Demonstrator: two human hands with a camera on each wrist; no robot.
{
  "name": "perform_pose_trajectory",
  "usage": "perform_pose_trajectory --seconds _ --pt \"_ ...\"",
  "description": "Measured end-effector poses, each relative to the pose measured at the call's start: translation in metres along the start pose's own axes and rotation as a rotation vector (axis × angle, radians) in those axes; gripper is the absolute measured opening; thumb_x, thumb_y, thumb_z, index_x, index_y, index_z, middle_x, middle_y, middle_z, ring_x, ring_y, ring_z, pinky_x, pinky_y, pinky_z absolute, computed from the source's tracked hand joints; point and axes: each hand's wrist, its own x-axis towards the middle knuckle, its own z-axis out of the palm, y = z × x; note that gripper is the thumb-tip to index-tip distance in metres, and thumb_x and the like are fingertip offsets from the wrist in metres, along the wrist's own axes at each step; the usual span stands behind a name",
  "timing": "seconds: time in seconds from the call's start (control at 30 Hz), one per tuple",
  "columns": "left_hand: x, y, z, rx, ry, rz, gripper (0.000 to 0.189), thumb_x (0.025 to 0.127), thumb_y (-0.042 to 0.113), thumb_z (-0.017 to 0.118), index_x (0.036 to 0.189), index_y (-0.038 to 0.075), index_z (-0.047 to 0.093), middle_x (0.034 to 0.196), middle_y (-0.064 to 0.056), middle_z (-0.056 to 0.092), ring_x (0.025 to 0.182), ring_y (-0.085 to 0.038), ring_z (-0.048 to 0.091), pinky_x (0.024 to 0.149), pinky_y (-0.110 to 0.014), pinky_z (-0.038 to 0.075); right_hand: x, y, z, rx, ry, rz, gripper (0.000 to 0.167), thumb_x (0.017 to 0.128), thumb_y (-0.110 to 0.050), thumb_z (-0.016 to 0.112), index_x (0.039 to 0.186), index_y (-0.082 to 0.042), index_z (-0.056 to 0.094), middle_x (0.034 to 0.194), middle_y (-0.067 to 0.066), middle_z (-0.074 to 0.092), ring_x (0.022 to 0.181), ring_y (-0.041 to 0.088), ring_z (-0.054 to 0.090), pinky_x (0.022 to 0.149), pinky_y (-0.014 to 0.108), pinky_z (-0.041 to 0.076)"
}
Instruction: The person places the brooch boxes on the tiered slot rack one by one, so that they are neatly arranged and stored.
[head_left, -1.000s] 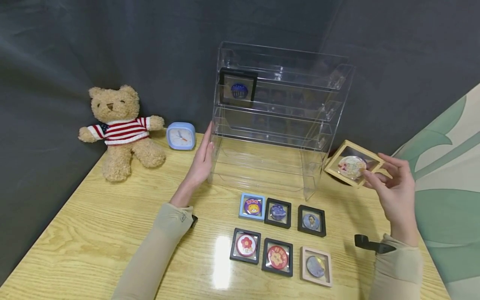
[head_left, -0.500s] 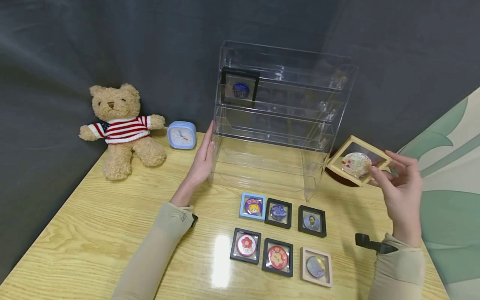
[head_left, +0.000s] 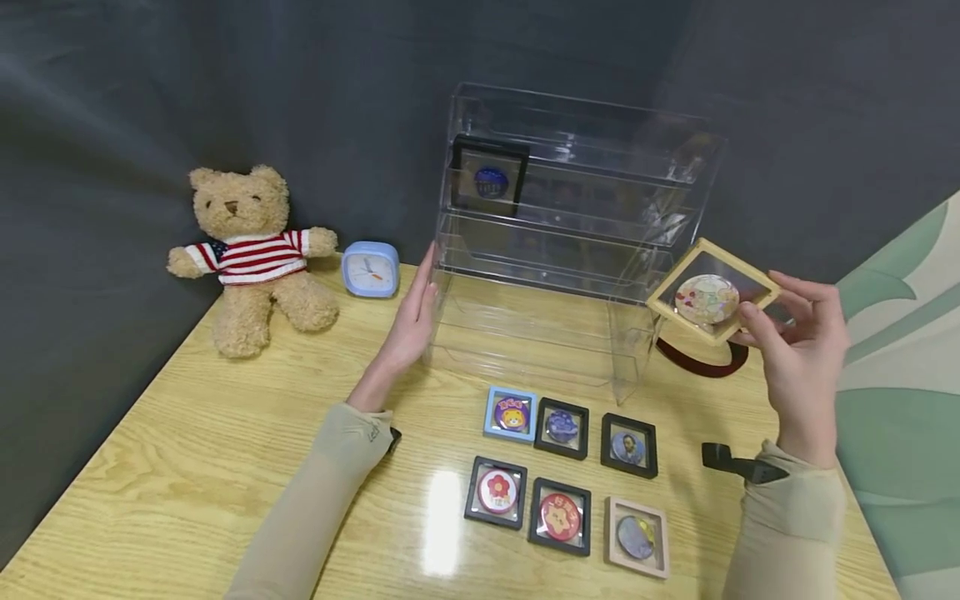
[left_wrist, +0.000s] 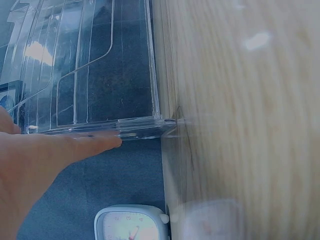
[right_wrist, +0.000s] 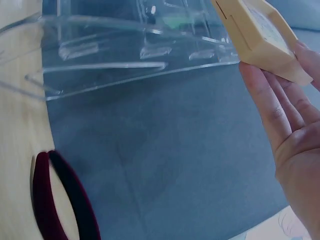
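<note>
My left hand point(head_left: 408, 325) rests with straight fingers along the left side of a clear acrylic display rack point(head_left: 540, 287). In the left wrist view the fingers point(left_wrist: 95, 145) lie flat on the rack's side panel. My right hand point(head_left: 806, 358) pinches a light-wood display frame point(head_left: 678, 321) by its right corner, thumb in front and fingers behind. Tilted like a diamond, that frame holds a round badge with a pale flowery design. It is up off the table beside the rack's right side. A black frame point(head_left: 490, 204) with a blue badge stands at the left of an upper tier.
Several small framed badges lie before the rack, among them a blue frame point(head_left: 510, 437) and a pink frame point(head_left: 637, 567). A dark red band point(head_left: 701, 367) lies right of the rack. A teddy bear point(head_left: 251, 217) and a blue alarm clock point(head_left: 371, 268) stand left.
My right hand has lifted the wooden frame higher, first right, then back left towards the rack, baring more of the red band. My left hand stays against the rack. The head view has shifted slightly.
</note>
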Motion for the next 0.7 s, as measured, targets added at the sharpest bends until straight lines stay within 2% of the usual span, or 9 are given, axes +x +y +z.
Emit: perform_pose_trajectory --seconds 0.23,0.4,0.7 --pt "-0.001 0.001 0.0 0.002 -0.005 -0.005 0.059 0.118 0.011 0.027 0.174 0.013 0.008 0.179 -0.007 0.008 0.163 -0.022 0.009 0.131 -0.036 0.011 0.013 0.0 0.017 -0.033 -0.023 -0.052 0.04 0.096 0.011 0.073 0.135 0.011 0.062 0.108 0.016 0.073 0.069 0.013 0.076 0.064 0.021 0.062" --pt "-0.001 0.0 0.0 0.007 -0.01 -0.004 0.059 0.118 0.011 0.026 0.174 0.012 0.007 0.179 -0.008 0.008 0.163 -0.023 0.009 0.131 -0.036 0.011 0.022 0.002 0.027 -0.011 -0.023 -0.069 0.039 0.096 0.01 0.074 0.133 0.01 0.064 0.105 0.016 0.072 0.07 0.014 0.076 0.064 0.021 0.062" --pt "0.001 0.0 0.0 0.005 0.002 0.0 0.059 0.118 0.01 0.026 0.174 0.012 0.008 0.179 -0.008 0.01 0.163 -0.021 0.011 0.131 -0.034 0.012 0.048 -0.002 0.053 -0.096 -0.041 -0.101 0.039 0.097 0.0 0.077 0.134 0.004 0.065 0.11 0.016 0.072 0.075 0.012 0.077 0.067 0.02 0.062"
